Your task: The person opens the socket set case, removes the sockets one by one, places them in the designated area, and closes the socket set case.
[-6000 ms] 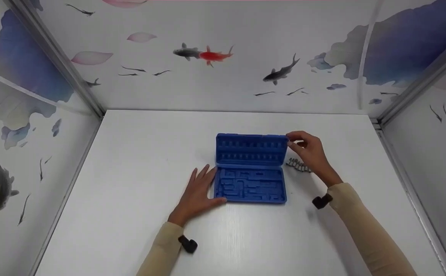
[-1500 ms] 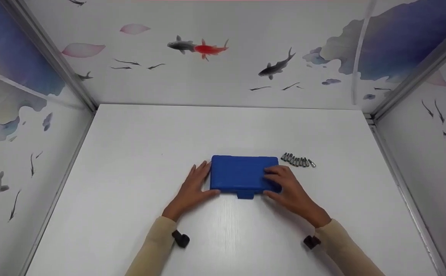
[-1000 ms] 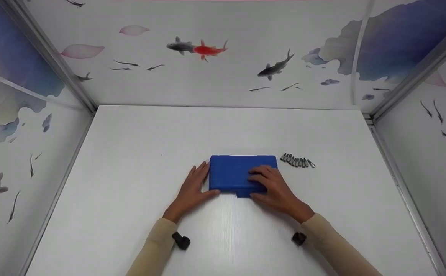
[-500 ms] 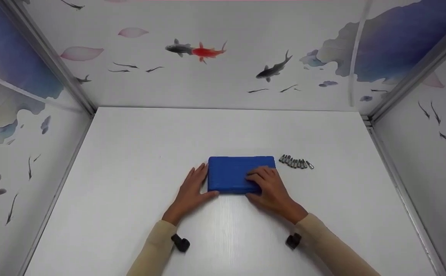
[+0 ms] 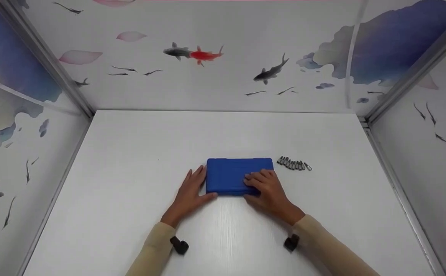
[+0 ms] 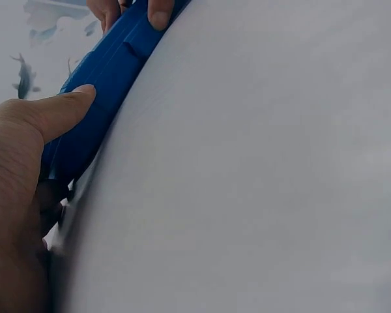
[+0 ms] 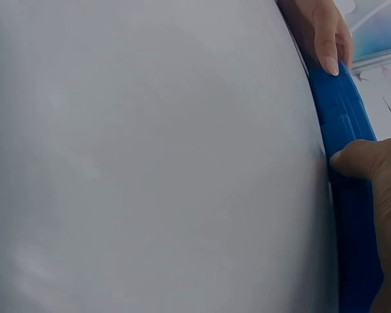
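Note:
A blue plastic tool case [image 5: 227, 174] lies on the white table with its lid down. My left hand [image 5: 188, 195] braces its left front corner, fingers straight along the left side and thumb on the front edge. In the left wrist view that thumb [image 6: 68, 112] presses the case's front face. My right hand [image 5: 271, 191] grips the right front part, fingers bent on the lid and thumb at the front edge. The right wrist view shows the right thumb [image 7: 358, 158] against the front, near the latch [image 7: 347, 127]. The inside of the case is hidden.
Several small metal socket bits [image 5: 294, 163] lie in a row to the right of the case, one slightly apart. Printed wall panels [image 5: 215, 88] enclose the table [image 5: 131, 153] at the back and on both sides.
Six seconds ago the lid stood up, with the right hand at its top corner. The lid came down; the latch, sticking out at the front, then folded in as the right hand moved left.

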Demonstrator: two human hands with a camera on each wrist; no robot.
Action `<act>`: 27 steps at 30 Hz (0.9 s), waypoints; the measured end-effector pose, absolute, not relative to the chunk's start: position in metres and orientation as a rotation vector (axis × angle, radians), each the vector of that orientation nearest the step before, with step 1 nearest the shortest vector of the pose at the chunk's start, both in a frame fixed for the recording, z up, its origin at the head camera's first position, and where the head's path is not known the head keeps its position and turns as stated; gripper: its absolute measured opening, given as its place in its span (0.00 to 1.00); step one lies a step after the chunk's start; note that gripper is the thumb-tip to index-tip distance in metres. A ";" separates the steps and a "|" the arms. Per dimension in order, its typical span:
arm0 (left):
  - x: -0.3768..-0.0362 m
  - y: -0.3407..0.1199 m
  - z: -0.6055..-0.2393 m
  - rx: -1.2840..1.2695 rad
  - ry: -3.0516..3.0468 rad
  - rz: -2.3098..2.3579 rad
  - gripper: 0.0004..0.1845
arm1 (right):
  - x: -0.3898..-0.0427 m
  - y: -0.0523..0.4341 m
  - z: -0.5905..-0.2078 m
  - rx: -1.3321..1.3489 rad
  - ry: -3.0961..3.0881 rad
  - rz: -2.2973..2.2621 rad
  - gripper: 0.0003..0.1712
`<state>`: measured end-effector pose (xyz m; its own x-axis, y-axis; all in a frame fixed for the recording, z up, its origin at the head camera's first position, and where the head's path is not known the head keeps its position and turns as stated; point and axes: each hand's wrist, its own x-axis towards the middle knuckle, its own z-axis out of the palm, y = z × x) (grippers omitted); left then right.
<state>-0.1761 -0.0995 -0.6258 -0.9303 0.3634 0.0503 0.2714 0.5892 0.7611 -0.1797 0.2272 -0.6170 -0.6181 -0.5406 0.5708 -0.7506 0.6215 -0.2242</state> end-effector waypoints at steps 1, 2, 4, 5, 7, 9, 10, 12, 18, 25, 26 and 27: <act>-0.176 -0.100 -0.625 0.541 2.703 1.264 0.56 | -0.180 0.227 -0.617 1.019 -2.388 0.626 0.29; -0.177 -0.100 -0.625 0.543 2.708 1.265 0.56 | -0.181 0.227 -0.617 1.021 -2.383 0.626 0.29; -0.177 -0.100 -0.624 0.546 2.714 1.263 0.55 | -0.182 0.226 -0.617 1.020 -2.373 0.627 0.29; -0.177 -0.100 -0.624 0.548 2.716 1.265 0.55 | -0.182 0.226 -0.617 1.018 -2.365 0.625 0.29; -0.178 -0.098 -0.625 0.557 2.721 1.260 0.54 | -0.182 0.227 -0.617 1.013 -2.355 0.628 0.29; -0.178 -0.096 -0.625 0.568 2.722 1.249 0.54 | -0.181 0.228 -0.617 1.008 -2.340 0.637 0.29; -0.178 -0.095 -0.626 0.574 2.721 1.245 0.53 | -0.181 0.229 -0.617 1.005 -2.336 0.641 0.29; -0.178 -0.093 -0.626 0.583 2.724 1.238 0.53 | -0.181 0.231 -0.617 1.001 -2.333 0.650 0.29; -0.182 -0.088 -0.624 0.596 2.750 1.214 0.52 | -0.184 0.234 -0.617 0.991 -2.352 0.641 0.28; -0.188 -0.086 -0.619 0.632 2.763 1.134 0.53 | -0.193 0.238 -0.613 1.032 -2.363 0.669 0.28; -0.189 -0.087 -0.618 0.614 2.753 1.139 0.54 | -0.194 0.240 -0.610 1.041 -2.380 0.682 0.29; -0.188 -0.089 -0.617 0.588 2.738 1.150 0.55 | -0.194 0.243 -0.607 1.041 -2.402 0.706 0.31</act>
